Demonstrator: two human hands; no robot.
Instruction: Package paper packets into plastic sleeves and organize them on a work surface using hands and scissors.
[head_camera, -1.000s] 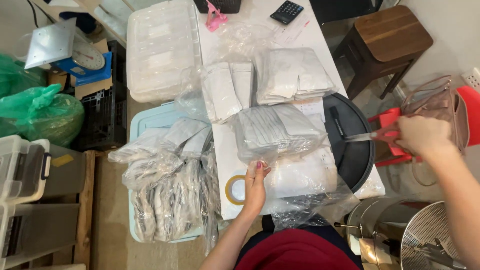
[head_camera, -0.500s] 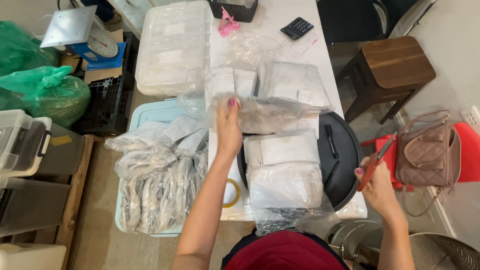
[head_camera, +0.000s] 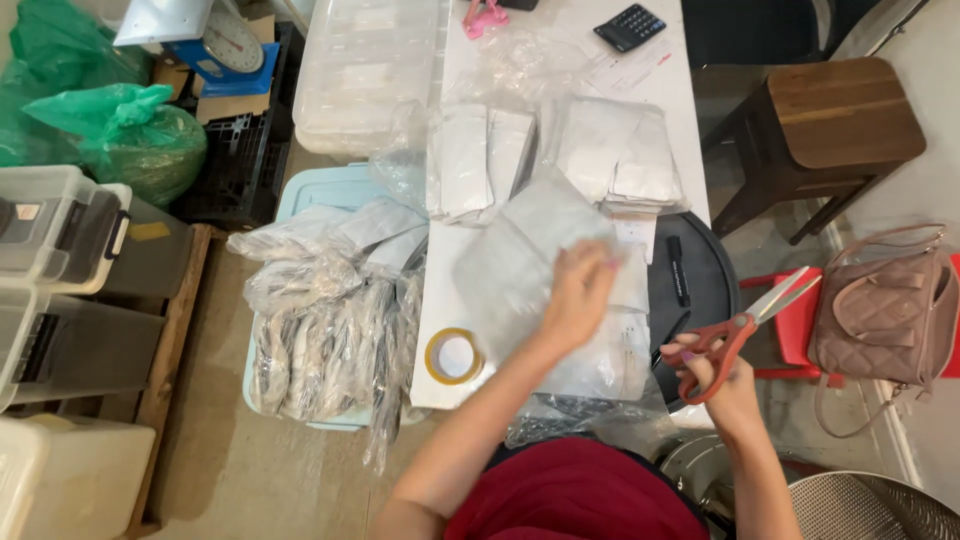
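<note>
left hand (head_camera: 578, 292) is down flat on a clear plastic packet (head_camera: 520, 262) now, fingers curled over its right edge and pinching it against the stack of packets (head_camera: 600, 345) on the white table (head_camera: 440, 330). half a sec ago that hand was higher up the table, lifting a packet off the pile; now it's come back toward the body w/ the packet spread over the stack, a bit blurred so it's moving. right hand (head_camera: 712, 372) has swung in too: it was out low by the red stool (head_camera: 795, 325), now it's just beside the stack's right edge, fingers through the loops of the red-handled scissors (head_camera: 745, 325), blades slightly parted, tips pointing up-right, away from the packet, not touching it. so packet is pinned, scissors close but apart. tape roll (head_camera: 452, 356) sits left of the forearm, marker (head_camera: 677, 270) on the black round tray (head_camera: 705, 265), untouched.
</note>
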